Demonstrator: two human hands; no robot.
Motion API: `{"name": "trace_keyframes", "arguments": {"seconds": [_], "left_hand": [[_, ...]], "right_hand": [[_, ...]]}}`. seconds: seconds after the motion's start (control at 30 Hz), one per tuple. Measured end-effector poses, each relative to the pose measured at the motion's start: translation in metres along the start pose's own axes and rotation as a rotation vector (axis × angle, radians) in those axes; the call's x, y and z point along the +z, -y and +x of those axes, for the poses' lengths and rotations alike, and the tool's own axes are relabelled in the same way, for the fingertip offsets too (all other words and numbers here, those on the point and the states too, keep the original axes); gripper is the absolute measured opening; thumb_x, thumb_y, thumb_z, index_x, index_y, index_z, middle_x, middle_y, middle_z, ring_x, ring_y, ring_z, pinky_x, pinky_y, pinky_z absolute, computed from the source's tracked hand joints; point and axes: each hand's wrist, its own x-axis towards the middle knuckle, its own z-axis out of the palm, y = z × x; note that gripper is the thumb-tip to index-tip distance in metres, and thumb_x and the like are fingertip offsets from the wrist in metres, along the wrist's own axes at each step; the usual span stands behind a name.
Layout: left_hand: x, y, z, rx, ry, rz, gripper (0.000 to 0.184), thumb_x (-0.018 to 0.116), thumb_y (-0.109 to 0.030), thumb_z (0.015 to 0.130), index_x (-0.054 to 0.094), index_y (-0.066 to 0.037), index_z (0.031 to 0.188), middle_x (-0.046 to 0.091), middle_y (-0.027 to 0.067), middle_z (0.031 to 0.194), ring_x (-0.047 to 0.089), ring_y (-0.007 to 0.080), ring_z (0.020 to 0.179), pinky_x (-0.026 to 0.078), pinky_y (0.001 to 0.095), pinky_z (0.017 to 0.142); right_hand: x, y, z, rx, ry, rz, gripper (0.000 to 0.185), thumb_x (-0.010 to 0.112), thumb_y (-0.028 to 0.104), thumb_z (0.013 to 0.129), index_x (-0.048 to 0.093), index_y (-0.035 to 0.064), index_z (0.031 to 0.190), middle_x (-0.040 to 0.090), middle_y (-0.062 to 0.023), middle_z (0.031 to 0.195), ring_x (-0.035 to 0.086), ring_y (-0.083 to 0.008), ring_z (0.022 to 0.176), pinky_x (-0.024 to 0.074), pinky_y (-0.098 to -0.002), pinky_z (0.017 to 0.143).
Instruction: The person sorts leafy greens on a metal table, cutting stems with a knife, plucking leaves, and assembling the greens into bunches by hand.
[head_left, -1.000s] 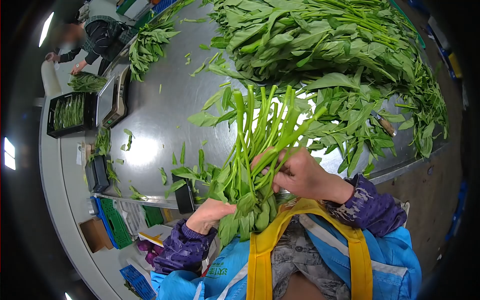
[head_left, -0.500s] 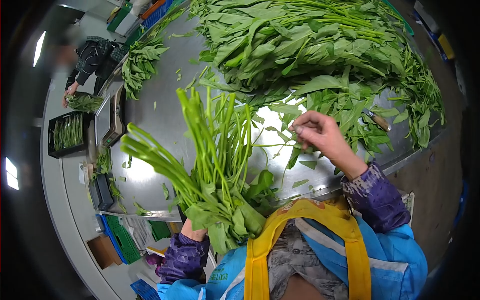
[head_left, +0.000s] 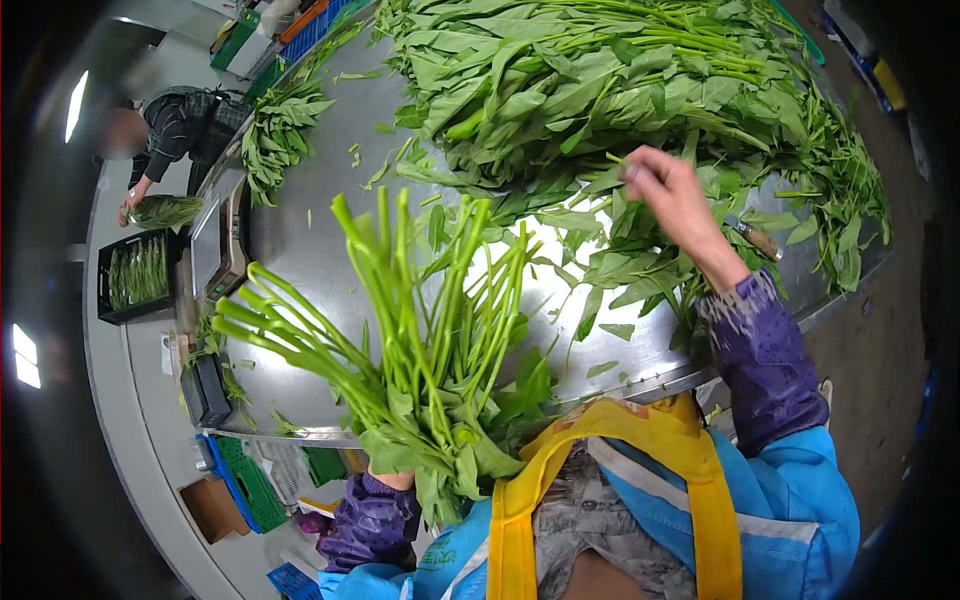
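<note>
My left hand [head_left: 392, 480] is closed under a bunch of water spinach [head_left: 430, 370], held against my front with its cut stems fanning up and away from me. Leaves cover most of those fingers. Out over the table, my right hand [head_left: 665, 190] is curled at the near edge of a large heap of water spinach [head_left: 600, 90]. A pale stem end shows at its fingertips, which are slightly blurred. Below that hand, loose leafy stems [head_left: 640, 270] lie on the metal table [head_left: 300, 230]. A knife with a wooden handle [head_left: 762, 243] rests among leaves just right of my right wrist.
A scale [head_left: 222, 240] stands at the table's left edge, beside a black crate of packed greens [head_left: 138, 272]. Another smaller bunch [head_left: 282, 135] lies at the far left. Beyond the scale, a person [head_left: 180, 125] handles a bagged bunch. Green crates [head_left: 250, 482] sit below the table edge.
My right hand has moved away from me and slightly right, from the loose leaves to the heap's edge. The bunch in my left hand has tilted and its stems have spread.
</note>
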Motion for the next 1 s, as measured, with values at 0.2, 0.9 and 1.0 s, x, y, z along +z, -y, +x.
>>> {"name": "trace_keyframes", "arguments": {"seconds": [0.2,0.9,1.0], "left_hand": [[0.012,-0.008,0.035,0.043,-0.042,-0.113,0.036,0.061,-0.006,0.08,0.053,0.0,0.115,0.053,0.008,0.117,0.053,0.0159,0.102,0.046,0.0275,0.081],[-0.002,0.013,0.029,-0.291,-0.106,-0.168,0.033,0.065,-0.008,0.078,0.057,0.003,0.108,0.058,0.0086,0.11,0.056,0.0153,0.095,0.048,0.0267,0.075],[0.003,0.006,0.042,-0.318,-0.054,-0.062,0.032,0.066,-0.009,0.077,0.058,0.003,0.106,0.059,0.0086,0.108,0.057,0.015,0.093,0.049,0.0265,0.074]], "right_hand": [[0.053,0.058,-0.062,0.076,0.824,0.193,0.056,0.064,0.033,0.078,0.045,-0.0014,0.118,0.063,-0.0159,0.086,0.059,-0.0196,0.07,0.0474,-0.031,0.066],[0.033,0.012,-0.039,0.167,0.544,0.375,0.099,0.075,0.04,0.066,0.017,0.0054,0.138,0.041,-0.0183,0.13,0.052,-0.0232,0.106,0.0444,-0.0345,0.085],[0.053,0.014,-0.031,0.246,0.596,0.69,0.091,0.063,0.01,0.074,0.002,0.0154,0.142,0.016,-0.014,0.145,0.048,-0.0167,0.108,0.0438,-0.0228,0.068]]}}
